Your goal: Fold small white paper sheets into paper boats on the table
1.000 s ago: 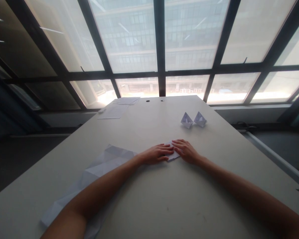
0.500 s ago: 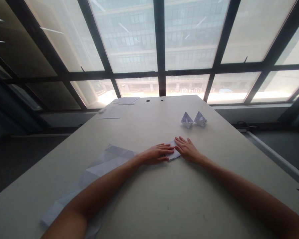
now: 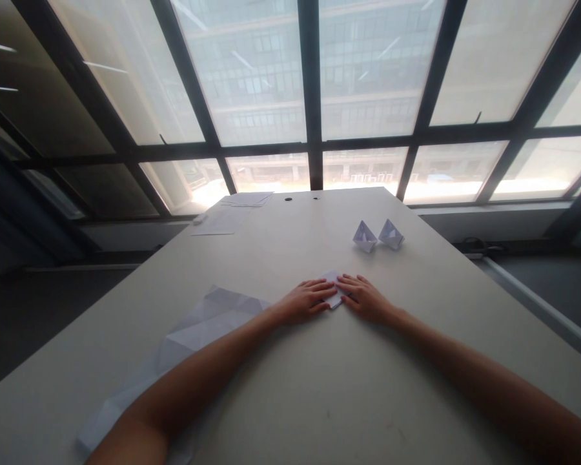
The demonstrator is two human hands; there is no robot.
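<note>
A small folded piece of white paper (image 3: pixel 334 300) lies flat on the table, partly covered by my hands. My left hand (image 3: pixel 306 301) rests on its left side with the fingers stretched out and lying flat. From the other side, my right hand (image 3: pixel 365 298) presses on the paper's right part, its fingers also extended. The fingertips of both hands come close together over the paper. Two folded paper boats (image 3: pixel 365 237) stand side by side beyond my right hand. Creased white paper (image 3: pixel 217 316) is spread under and beside my left forearm, which hides part of it.
Flat white sheets (image 3: pixel 217 221) lie at the far left of the white table (image 3: pixel 290 400), with a small pale object (image 3: pixel 200 219) by them. Dark-framed windows (image 3: pixel 312 97) rise behind the table's far edge. A dark cable (image 3: pixel 479 245) lies beyond the right side.
My right hand has shifted slightly, its fingers now pointing more to the left over the folded paper. The paper looks narrower between my hands. The view has tilted a little.
</note>
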